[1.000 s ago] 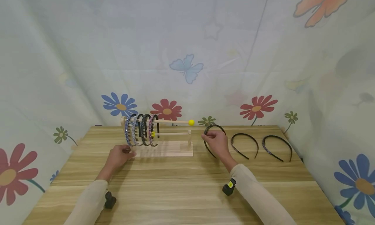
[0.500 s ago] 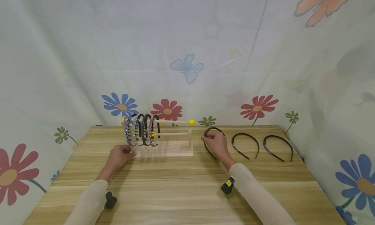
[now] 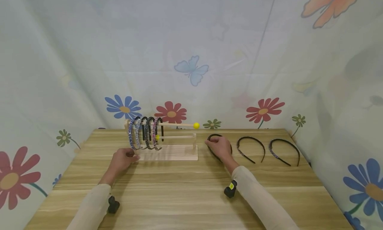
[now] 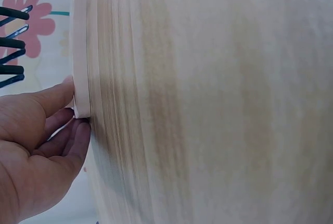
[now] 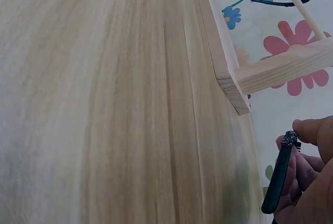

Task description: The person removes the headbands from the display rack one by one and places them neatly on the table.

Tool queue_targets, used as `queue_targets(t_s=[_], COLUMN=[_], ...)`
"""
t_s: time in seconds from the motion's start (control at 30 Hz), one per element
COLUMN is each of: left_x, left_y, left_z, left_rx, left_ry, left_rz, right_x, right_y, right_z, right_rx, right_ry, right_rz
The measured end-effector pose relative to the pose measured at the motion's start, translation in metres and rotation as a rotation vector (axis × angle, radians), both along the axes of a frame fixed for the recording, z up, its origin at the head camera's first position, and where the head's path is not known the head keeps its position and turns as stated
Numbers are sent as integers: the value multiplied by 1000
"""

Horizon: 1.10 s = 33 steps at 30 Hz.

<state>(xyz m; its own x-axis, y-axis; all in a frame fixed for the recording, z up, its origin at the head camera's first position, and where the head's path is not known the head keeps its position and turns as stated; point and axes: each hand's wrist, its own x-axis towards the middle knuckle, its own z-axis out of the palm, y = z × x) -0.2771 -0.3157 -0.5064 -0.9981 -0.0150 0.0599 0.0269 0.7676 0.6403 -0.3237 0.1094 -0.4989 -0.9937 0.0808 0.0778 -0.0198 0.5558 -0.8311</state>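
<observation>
My right hand (image 3: 220,147) pinches a black headband (image 3: 213,153) between thumb and fingers, to the right of the wooden stand. In the right wrist view, the headband (image 5: 281,174) shows dark glittery stones near the fingertips and a plain black end pointing down. On the left, my left hand (image 3: 121,160) holds the near left end of the stand's base (image 3: 173,152), thumb on top and fingers at the end, as the left wrist view shows. Several glittery toothed headbands (image 3: 147,133), blue, silver, black and pink, hang on the stand's upper rod (image 3: 179,124).
Two more black headbands lie at the right: one (image 3: 246,157) nearer the hand, the other (image 3: 274,153) with bluish glitter. A yellow ball (image 3: 196,125) caps the upper rod's right end. A lower rod (image 3: 176,137) runs beneath it. A flowered curtain (image 3: 191,90) hangs behind the wooden table (image 3: 167,193).
My right hand has brought the headband lower and tipped it, so its arch sits lower and looks flatter. My left hand and the stand have stayed put.
</observation>
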Motion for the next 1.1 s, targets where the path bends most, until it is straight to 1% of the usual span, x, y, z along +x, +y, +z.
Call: queue_targets(t_s=[0.2, 0.37, 0.63, 0.77, 1.0, 1.1], left_x=[0, 1, 0, 0, 1, 1], left_y=[1, 1, 0, 0, 1, 1], left_z=[-2, -3, -3, -3, -2, -1], left_rx=[0, -8, 1, -2, -11, -9], left_ry=[13, 15, -5, -1, 13, 13], left_rz=[-3, -2, 3, -1, -3, -1], right_x=[1, 1, 1, 2, 5, 7], right_y=[-5, -7, -8, -7, -2, 1], right_z=[-1, -4, -10, -9, -5, -2], right_rx=[2, 17, 14, 17, 63, 24], right_ry=[-9, -26, 5, -1, 1, -24], right_rz=[5, 26, 74, 86, 107, 97])
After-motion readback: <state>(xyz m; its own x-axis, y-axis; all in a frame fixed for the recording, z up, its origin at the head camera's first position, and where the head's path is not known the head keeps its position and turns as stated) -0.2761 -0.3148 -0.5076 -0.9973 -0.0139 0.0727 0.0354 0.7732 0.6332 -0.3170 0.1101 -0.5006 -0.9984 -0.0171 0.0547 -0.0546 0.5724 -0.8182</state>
